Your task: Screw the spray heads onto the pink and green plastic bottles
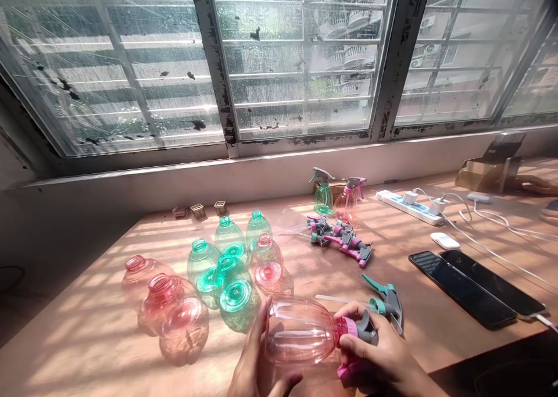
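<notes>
Left hand (249, 361) is wrapped around the base end of a pink bottle (300, 336), and the right hand (386, 350) has thumb and finger pinched on the collar of a pink-and-grey spray head (367, 331) at its neck! The bottle's tipped sideways over the near part of the worktop (100, 327), neck pointing right. Just beyond the neck, a loose green spray head (392, 307) with its tube. Left of the bottle and a bit beyond, four topless green bottles (235, 304) stand grouped, with topless pink ones (185, 327) alongside. Beyond it, a heap of spray heads (346, 240), then two topped spray bottles (323, 200). Right of it, two phones (462, 286); farther off, a white power strip (407, 210). Far right of it, another person's hand (537, 185). Behind everything, the window (300, 60).
</notes>
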### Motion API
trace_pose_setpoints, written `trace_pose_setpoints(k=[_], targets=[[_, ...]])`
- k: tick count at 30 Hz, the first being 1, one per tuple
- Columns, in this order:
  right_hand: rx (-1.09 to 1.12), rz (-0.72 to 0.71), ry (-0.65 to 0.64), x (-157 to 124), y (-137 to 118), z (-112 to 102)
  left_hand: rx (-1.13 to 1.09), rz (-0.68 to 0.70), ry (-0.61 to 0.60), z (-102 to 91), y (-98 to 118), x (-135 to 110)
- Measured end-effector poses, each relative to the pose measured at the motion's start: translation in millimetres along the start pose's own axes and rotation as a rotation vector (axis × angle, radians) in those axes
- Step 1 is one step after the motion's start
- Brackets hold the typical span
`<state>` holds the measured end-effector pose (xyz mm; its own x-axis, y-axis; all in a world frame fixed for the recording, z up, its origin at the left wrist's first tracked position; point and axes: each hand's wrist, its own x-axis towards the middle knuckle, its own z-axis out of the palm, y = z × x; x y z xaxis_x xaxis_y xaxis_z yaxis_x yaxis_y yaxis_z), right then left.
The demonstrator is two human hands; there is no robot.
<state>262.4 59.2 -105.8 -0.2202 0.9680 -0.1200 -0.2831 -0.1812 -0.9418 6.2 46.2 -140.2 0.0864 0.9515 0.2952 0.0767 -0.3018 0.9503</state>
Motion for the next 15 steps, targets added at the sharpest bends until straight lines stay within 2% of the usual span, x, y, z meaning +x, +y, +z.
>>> trace_pose_setpoints(k=[3, 8, 15], targets=[[-0.032, -0.033, 0.019, -1, 0, 1, 0.003, 0.015, -0.033, -2.6, 4, 0], [-0.026, -0.018, 0.028, -1, -2, 3, 0.117, 0.022, 0.046, -1.8, 11, 5], [-0.061, -0.039, 0.039, -2, 0, 1, 0.025, -0.024, 0.004, 2.4, 14, 4]])
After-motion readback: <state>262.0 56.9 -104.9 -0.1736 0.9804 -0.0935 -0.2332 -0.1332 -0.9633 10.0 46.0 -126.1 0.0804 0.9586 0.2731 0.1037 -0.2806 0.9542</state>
